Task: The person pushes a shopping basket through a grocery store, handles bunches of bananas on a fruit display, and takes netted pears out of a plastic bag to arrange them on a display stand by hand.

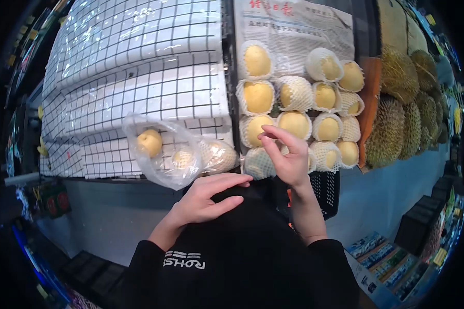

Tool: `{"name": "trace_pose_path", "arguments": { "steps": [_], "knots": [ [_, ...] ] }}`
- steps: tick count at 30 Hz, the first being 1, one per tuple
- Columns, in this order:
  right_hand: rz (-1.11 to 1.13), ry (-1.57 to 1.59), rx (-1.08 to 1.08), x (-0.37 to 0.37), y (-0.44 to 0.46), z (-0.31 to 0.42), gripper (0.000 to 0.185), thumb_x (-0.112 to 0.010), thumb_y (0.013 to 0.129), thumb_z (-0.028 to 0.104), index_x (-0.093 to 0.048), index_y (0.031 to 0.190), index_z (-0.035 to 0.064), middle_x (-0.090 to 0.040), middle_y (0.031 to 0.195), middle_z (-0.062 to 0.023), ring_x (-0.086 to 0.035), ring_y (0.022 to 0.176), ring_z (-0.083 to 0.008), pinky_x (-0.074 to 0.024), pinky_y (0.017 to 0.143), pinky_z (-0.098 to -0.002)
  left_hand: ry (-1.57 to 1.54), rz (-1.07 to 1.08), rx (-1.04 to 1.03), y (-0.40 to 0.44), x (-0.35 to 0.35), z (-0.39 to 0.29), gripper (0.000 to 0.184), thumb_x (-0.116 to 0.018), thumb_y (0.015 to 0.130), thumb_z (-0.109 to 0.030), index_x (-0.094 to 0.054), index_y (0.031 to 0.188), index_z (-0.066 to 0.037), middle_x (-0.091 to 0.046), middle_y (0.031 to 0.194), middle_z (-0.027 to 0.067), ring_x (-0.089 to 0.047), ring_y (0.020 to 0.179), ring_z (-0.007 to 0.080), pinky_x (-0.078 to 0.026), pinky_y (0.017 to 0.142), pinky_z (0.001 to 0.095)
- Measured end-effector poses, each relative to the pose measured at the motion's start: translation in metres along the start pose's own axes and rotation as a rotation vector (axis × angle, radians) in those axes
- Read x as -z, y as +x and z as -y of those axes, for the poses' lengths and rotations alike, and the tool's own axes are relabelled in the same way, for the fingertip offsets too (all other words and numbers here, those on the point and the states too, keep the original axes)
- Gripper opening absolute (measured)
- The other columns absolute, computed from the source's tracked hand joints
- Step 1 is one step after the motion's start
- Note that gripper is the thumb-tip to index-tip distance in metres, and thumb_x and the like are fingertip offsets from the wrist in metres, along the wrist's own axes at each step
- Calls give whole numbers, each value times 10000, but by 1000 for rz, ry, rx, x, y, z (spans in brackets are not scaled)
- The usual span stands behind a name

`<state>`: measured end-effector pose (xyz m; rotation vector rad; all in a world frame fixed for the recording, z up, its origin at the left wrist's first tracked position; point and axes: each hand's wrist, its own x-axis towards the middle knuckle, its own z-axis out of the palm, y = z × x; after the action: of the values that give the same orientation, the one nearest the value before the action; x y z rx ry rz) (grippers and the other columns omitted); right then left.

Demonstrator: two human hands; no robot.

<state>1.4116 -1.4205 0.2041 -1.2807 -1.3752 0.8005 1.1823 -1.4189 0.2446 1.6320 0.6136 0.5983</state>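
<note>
My left hand (207,199) is held in front of the stand's edge, fingers stretched out and thumb apart, with nothing in it. Just beyond it lies a clear plastic bag (170,179), its mouth spread. In or under the bag's film are a bare yellow pear (149,142) and a pear in a white foam net (183,158); another netted pear (218,156) sits at its right side. My right hand (290,156) hovers over the front rows of netted pears (294,124), fingers bent, thumb and forefinger tips close but apart. No fruit shows in its grasp.
A newspaper (299,36) lies behind the pears. Durians (389,121) are piled at the right, past an orange-brown divider (372,103). White checked cloth (139,67) covers the left stand. A black basket (326,193) is below my right wrist, and boxes (386,265) stand lower right.
</note>
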Motion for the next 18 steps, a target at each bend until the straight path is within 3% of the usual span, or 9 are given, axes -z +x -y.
{"name": "trace_pose_path", "arguments": {
  "steps": [4,7,10,13,14,15,16,17,18],
  "knots": [
    [91,-12,-52,-39,-7,15,202,-680,884,41,-692,1072,-30,-722,906,-138,-699,818,-190,-530,707,-291,-30,-85,-115,-42,18,8,393,-707,826,-31,-638,1212,-3,-704,1068,128,-688,975,255,-533,847,331],
    [146,-16,59,-71,0,33,177,-669,887,32,-699,1055,-16,-716,881,-140,-697,793,-213,-525,691,-297,-90,-223,-149,-79,36,24,229,-698,758,20,-703,986,26,-710,818,95,-683,749,218,-536,683,307],
    [211,17,190,-112,13,48,183,-652,880,22,-696,1057,-3,-705,869,-164,-686,768,-274,-527,690,-342,-170,-420,-76,-121,50,48,86,-644,826,16,-700,885,46,-674,705,98,-654,655,173,-501,618,271],
    [381,-78,318,-151,24,44,136,-619,877,14,-676,994,-25,-699,860,-177,-686,791,-312,-538,715,-378,-116,-696,139,-147,57,70,157,-624,905,-58,-688,806,46,-659,665,78,-618,613,112,-457,568,239],
    [508,-276,326,-163,26,30,190,-639,864,54,-660,1039,-15,-693,860,-187,-685,814,-323,-531,789,-414,-124,-692,135,-149,60,74,157,-624,905,-58,-688,806,46,-659,665,78,-618,613,112,-457,568,239],
    [632,-475,331,-172,27,21,255,-659,850,94,-645,1084,-4,-688,861,-197,-684,837,-333,-524,863,-450,-35,-611,293,-149,63,78,166,-639,906,-80,-691,809,44,-665,672,74,-618,616,106,-457,568,239],
    [631,-483,330,-176,27,15,255,-659,850,94,-645,1084,-4,-688,861,-197,-684,837,-333,-524,863,-450,54,-525,449,-149,66,81,177,-654,907,-103,-694,812,41,-670,680,71,-618,618,100,-456,567,238],
    [723,-669,303,-178,27,11,285,-662,841,144,-634,1092,13,-685,843,-183,-679,836,-347,-486,926,-482,140,-443,461,-148,65,85,222,-663,907,-142,-687,784,42,-666,687,57,-609,622,129,-461,585,258],
    [816,-857,273,-179,28,10,317,-666,832,194,-624,1100,30,-682,825,-170,-675,834,-361,-448,990,-514,273,-327,417,-148,65,90,198,-672,891,-169,-710,900,25,-691,770,141,-655,649,220,-499,610,303]
  ]
}}
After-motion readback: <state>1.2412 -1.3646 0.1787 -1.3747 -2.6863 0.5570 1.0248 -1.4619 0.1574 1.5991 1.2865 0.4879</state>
